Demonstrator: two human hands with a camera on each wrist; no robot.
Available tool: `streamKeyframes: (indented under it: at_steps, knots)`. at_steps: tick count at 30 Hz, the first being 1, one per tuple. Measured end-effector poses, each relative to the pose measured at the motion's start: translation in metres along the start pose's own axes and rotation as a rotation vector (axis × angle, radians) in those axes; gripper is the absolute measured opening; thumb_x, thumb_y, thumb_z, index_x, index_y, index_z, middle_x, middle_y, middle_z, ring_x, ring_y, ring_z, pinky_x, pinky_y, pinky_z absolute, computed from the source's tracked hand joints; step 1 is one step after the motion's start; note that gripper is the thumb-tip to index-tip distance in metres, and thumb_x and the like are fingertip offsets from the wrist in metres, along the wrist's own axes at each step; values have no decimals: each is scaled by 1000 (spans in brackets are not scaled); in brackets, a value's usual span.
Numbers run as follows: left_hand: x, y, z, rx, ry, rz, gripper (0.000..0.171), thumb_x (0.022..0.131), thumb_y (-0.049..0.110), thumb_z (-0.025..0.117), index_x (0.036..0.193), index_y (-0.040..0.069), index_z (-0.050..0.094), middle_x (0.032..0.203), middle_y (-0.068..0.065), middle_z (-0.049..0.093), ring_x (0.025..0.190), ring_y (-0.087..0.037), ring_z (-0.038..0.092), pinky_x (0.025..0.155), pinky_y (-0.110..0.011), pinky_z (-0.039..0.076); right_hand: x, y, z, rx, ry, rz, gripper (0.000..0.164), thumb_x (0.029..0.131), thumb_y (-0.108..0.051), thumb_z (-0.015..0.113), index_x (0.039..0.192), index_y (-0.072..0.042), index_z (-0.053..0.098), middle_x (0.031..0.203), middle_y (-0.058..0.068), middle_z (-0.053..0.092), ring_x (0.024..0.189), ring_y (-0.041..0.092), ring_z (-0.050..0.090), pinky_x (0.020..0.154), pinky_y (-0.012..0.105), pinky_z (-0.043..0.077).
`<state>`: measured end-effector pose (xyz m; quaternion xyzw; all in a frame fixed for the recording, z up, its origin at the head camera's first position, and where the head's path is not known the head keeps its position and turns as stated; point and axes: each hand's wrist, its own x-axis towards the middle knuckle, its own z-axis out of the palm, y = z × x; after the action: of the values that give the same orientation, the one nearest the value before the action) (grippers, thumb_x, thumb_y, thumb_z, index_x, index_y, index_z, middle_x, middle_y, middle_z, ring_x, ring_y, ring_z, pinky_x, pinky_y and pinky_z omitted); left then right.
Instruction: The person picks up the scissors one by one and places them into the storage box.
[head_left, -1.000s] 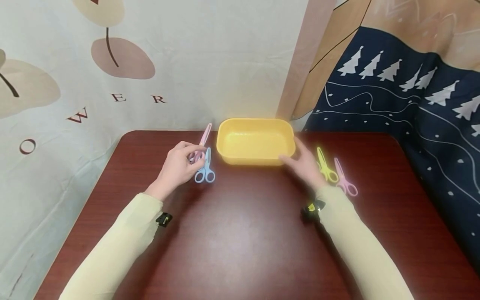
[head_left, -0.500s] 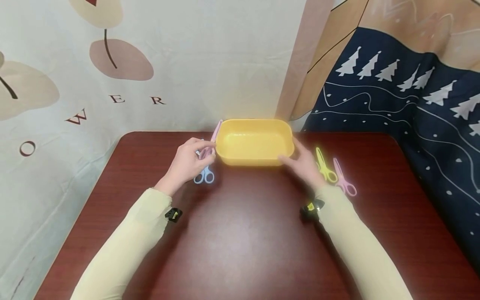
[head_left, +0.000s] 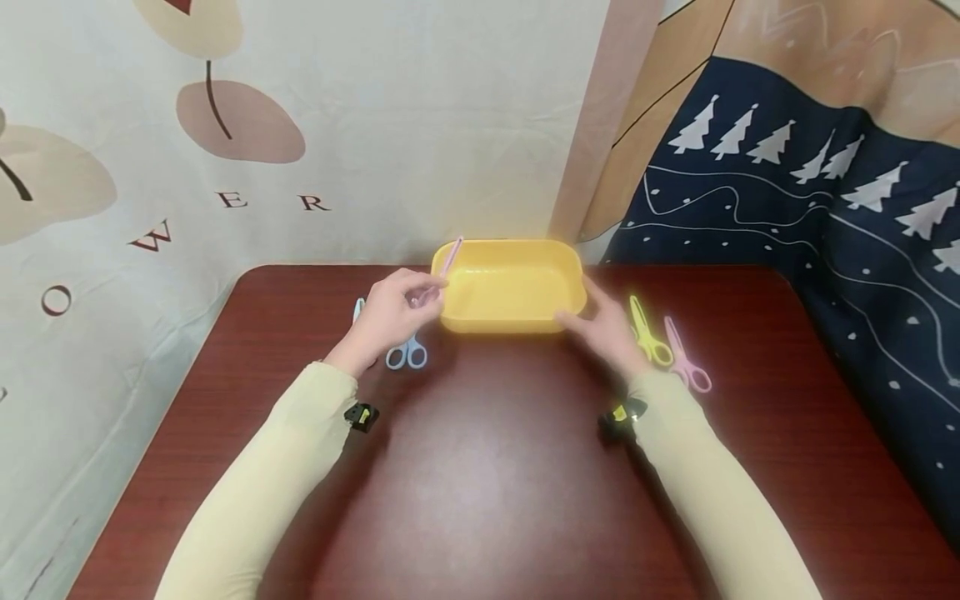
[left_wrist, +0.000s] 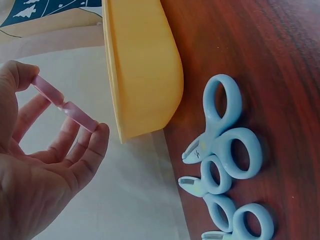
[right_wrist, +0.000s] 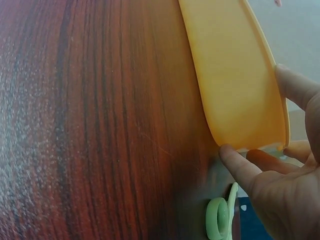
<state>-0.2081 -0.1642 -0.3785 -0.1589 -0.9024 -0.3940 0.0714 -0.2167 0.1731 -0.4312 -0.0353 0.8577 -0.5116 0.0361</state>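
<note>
My left hand [head_left: 393, 312] pinches pink scissors [head_left: 452, 257] by the handles, between thumb and fingers. Their blade end points up and away, overlapping the left end of the yellow plastic basin [head_left: 510, 325] in the head view. In the left wrist view, the two pink handle loops [left_wrist: 47, 90] show edge-on between the fingertips. At the basin's right front corner, my right hand [head_left: 603, 329] grips the wall, thumb on the front and fingers around the end. Light blue scissors [head_left: 407, 353] lie on the table below my left hand, partly hidden by it; their handles [left_wrist: 240, 152] show close up in the left wrist view.
Right of my right hand lie yellow-green scissors [head_left: 651, 335] and another pink pair [head_left: 686, 357] on the dark red-brown table [head_left: 480, 467]. A pale printed cloth [head_left: 375, 125] hangs right behind the table, and a navy one with white trees [head_left: 750, 200] at the right.
My left hand has lifted the pink scissors and carried them right, from beside the blue scissors to the basin's left end. The right hand has stayed on the basin.
</note>
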Motion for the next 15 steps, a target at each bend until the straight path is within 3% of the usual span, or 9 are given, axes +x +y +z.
streamKeyframes:
  at_steps: [7, 15]
  knots:
    - [8, 3, 0, 1, -72, -25, 32, 95, 20, 67, 124, 8, 75, 111, -13, 70, 96, -29, 63, 85, -42, 50, -1, -2, 0, -4, 3, -9, 85, 93, -28, 79, 164, -23, 31, 161, 9, 43, 138, 30, 52, 117, 46, 38]
    - [19, 6, 2, 31, -141, -27, 33, 96, 24, 66, 125, 11, 75, 105, -11, 68, 94, -27, 62, 83, -41, 50, -1, -1, -1, -11, 1, -20, 85, 93, -28, 78, 164, -23, 31, 162, 10, 42, 136, 30, 54, 115, 46, 41]
